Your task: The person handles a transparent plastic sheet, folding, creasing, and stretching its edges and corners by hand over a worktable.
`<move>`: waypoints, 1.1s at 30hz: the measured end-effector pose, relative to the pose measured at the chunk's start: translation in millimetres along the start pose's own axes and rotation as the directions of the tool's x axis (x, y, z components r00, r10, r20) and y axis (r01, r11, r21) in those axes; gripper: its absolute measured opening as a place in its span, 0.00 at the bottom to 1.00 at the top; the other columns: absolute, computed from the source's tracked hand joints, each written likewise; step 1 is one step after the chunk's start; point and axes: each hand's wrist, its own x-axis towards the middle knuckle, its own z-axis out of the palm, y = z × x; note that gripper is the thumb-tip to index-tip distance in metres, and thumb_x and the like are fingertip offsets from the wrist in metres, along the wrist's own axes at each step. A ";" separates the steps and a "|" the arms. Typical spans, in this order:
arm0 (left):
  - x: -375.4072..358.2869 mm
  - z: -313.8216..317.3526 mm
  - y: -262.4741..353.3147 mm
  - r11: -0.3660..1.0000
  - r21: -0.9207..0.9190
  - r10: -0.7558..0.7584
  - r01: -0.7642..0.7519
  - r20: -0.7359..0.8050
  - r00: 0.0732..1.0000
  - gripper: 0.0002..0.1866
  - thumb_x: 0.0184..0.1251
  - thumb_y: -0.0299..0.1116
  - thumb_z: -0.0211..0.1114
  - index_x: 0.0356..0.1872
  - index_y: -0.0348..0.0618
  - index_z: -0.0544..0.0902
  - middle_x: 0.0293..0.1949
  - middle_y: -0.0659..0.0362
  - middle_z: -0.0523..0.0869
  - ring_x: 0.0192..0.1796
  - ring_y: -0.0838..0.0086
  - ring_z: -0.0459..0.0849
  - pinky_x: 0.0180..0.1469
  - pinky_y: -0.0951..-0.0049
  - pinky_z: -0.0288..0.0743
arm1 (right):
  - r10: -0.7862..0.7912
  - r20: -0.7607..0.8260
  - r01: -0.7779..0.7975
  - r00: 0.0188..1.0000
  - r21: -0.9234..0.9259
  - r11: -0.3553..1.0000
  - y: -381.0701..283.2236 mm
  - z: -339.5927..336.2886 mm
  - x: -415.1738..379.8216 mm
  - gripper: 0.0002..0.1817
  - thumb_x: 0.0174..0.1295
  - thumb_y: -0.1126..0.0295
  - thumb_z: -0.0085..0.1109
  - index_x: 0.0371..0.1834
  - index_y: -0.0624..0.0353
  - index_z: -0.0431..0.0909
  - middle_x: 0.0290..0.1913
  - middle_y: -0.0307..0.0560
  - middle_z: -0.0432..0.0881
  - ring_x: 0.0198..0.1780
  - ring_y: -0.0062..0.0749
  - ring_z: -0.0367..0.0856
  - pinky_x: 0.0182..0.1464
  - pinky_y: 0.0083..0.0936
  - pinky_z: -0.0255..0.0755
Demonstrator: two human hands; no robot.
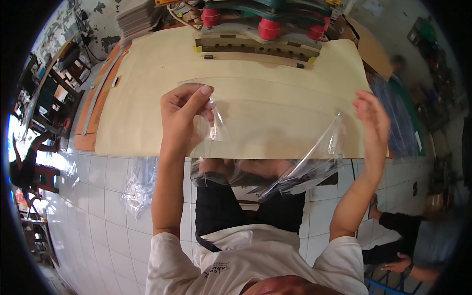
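My left hand (187, 109) is closed, with thumb and fingers pinching the edge of a clear plastic sheet (317, 155). The sheet hangs down over the table's near edge and above my lap, with one corner standing up on the right. My right hand (373, 115) is raised to the right of that corner, apart from it. Its fingers are loosely bent and slightly blurred, and nothing shows in them. Beneath both hands lies a cream-coloured covering (142, 98) on the table.
A green machine (290, 11) with red feet (269, 30) stands at the table's back. A metal ruler (101, 93) lies at the left. Stacked boards (137, 19), a cardboard box (364, 44) and more clear plastic (393, 115) surround the work area. Another person (408, 241) sits at lower right.
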 end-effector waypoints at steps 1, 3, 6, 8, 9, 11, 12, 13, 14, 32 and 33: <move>-0.1 0.5 0.0 1.000 -0.002 0.001 -0.001 0.007 1.000 0.10 0.61 0.30 0.66 0.33 0.28 0.82 0.21 0.55 0.80 0.21 0.75 0.78 0.25 0.78 0.72 | -0.001 -0.007 0.001 1.000 -0.003 1.000 4.0 1.8 -0.7 0.17 0.66 0.63 0.56 0.43 0.71 0.77 0.36 0.42 0.79 0.41 0.21 0.74 0.47 0.17 0.67; -0.5 1.5 0.2 1.000 0.005 0.010 -0.010 -0.009 1.000 0.10 0.61 0.30 0.66 0.32 0.29 0.82 0.21 0.56 0.80 0.21 0.75 0.77 0.25 0.78 0.72 | 0.150 0.235 -0.205 0.960 0.234 0.950 11.2 4.9 -2.3 0.19 0.67 0.60 0.55 0.45 0.69 0.77 0.38 0.44 0.81 0.45 0.21 0.75 0.51 0.20 0.66; -1.3 2.3 0.7 1.000 0.020 0.012 -0.012 -0.025 1.000 0.10 0.60 0.29 0.66 0.32 0.29 0.82 0.21 0.56 0.80 0.21 0.76 0.77 0.25 0.78 0.71 | 0.194 0.350 -0.305 0.916 0.296 0.905 23.5 7.4 -4.7 0.18 0.67 0.61 0.53 0.44 0.68 0.78 0.39 0.46 0.83 0.46 0.24 0.77 0.53 0.22 0.66; -1.2 1.5 -0.7 1.000 0.024 0.019 -0.018 -0.024 1.000 0.10 0.60 0.29 0.66 0.32 0.29 0.82 0.21 0.56 0.80 0.21 0.76 0.76 0.25 0.78 0.71 | 0.179 0.356 -0.305 0.917 0.336 0.891 27.3 10.9 -6.4 0.16 0.67 0.62 0.53 0.42 0.68 0.79 0.37 0.46 0.83 0.43 0.24 0.78 0.51 0.22 0.67; -1.1 1.0 -1.3 0.999 0.028 0.025 -0.025 -0.027 0.999 0.10 0.60 0.29 0.66 0.32 0.29 0.82 0.21 0.56 0.80 0.21 0.76 0.76 0.25 0.78 0.71 | 0.163 0.366 -0.304 0.917 0.374 0.876 27.8 12.6 -7.7 0.14 0.67 0.64 0.53 0.40 0.67 0.79 0.36 0.45 0.83 0.41 0.25 0.79 0.50 0.22 0.69; -2.2 0.0 -1.7 1.000 0.013 0.017 -0.017 -0.015 1.000 0.10 0.60 0.29 0.66 0.32 0.29 0.82 0.21 0.56 0.80 0.21 0.76 0.76 0.25 0.78 0.71 | 0.164 0.326 -0.294 0.931 0.402 0.867 27.2 15.8 -11.4 0.13 0.67 0.66 0.53 0.37 0.68 0.79 0.35 0.45 0.82 0.37 0.25 0.80 0.46 0.21 0.70; -3.2 -0.9 -1.7 1.000 -0.001 0.009 -0.010 -0.009 1.000 0.10 0.60 0.29 0.65 0.32 0.28 0.82 0.21 0.56 0.80 0.21 0.76 0.77 0.25 0.78 0.71 | 0.165 0.292 -0.283 0.942 0.429 0.858 25.8 16.9 -13.2 0.12 0.67 0.68 0.54 0.35 0.68 0.79 0.33 0.45 0.82 0.34 0.24 0.80 0.42 0.20 0.72; -4.4 -2.4 -1.8 1.000 -0.003 0.010 -0.010 0.000 1.000 0.10 0.60 0.29 0.65 0.32 0.28 0.82 0.21 0.56 0.80 0.21 0.76 0.77 0.25 0.78 0.71 | 0.166 0.283 -0.280 0.944 0.429 0.859 23.7 17.2 -15.1 0.12 0.67 0.68 0.54 0.35 0.68 0.79 0.33 0.45 0.82 0.34 0.24 0.80 0.42 0.20 0.72; -5.5 -4.6 -2.0 1.000 0.006 0.004 -0.004 0.012 1.000 0.10 0.61 0.29 0.65 0.32 0.28 0.82 0.22 0.56 0.80 0.22 0.76 0.77 0.25 0.78 0.71 | 0.150 0.227 -0.236 0.962 0.422 0.875 21.6 17.5 -16.9 0.11 0.66 0.69 0.54 0.34 0.68 0.79 0.32 0.44 0.82 0.31 0.23 0.80 0.38 0.19 0.72; -47.6 -30.8 11.6 0.990 0.141 0.009 -0.011 0.011 1.000 0.12 0.61 0.27 0.63 0.43 0.30 0.79 0.27 0.55 0.81 0.28 0.74 0.80 0.35 0.73 0.76 | -0.020 0.102 -0.013 0.995 0.311 0.950 -15.1 22.5 -36.1 0.12 0.65 0.69 0.57 0.30 0.69 0.78 0.20 0.37 0.75 0.21 0.15 0.71 0.26 0.14 0.66; -49.1 -28.4 13.8 0.980 0.195 0.038 -0.033 -0.018 0.999 0.14 0.61 0.27 0.63 0.47 0.31 0.77 0.30 0.54 0.82 0.33 0.73 0.81 0.40 0.72 0.77 | -0.020 0.103 -0.014 0.994 0.312 0.950 -13.1 23.2 -35.8 0.12 0.65 0.69 0.57 0.30 0.69 0.78 0.20 0.37 0.75 0.21 0.15 0.71 0.26 0.14 0.66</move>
